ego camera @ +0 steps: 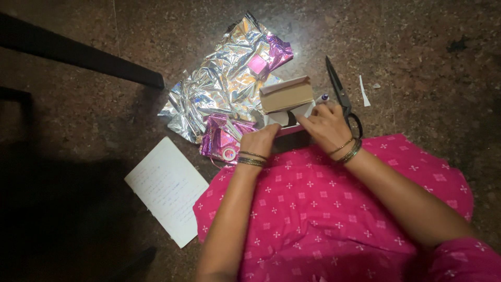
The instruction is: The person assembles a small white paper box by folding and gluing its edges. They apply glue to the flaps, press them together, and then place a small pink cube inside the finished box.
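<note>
Head view, looking straight down at a dark speckled floor [417, 47] and a lap draped in pink patterned cloth [323, 209].

Left hand [259, 140] resting at the near left corner of a small box [287, 107], fingers curled together against its side; whether gripping or merely pressing cannot be told. Right hand [326, 125] laid on the box's right end, fingers [319, 110] bent and close together, pinning a flap or fold of wrapping there. Box lying on the floor just beyond the knees, with a brownish book-like block [284, 94] tilted on top of it, and a pink edge showing underneath.

Crumpled silver foil wrapping paper [224, 83] spread behind and to the left of the box, touching it, pink reverse showing in places. Small roll of tape [228, 153] lying on the pink foil just left of the left wrist. Black scissors [340, 94] on the floor just beside the right hand, blades pointing away, handle loop close to the wrist bangles. White paper scrap [364, 91] a little beyond the scissors. Sheet of handwritten paper [167, 188] flat on the floor to the left of the lap. Dark bar [78, 52], perhaps a furniture leg, crossing the upper left.

Likely risks: tilted block sliding off if pressure shifts; foil tearing or springing back if released before taping; wrist catching the scissors' handle so close by.
</note>
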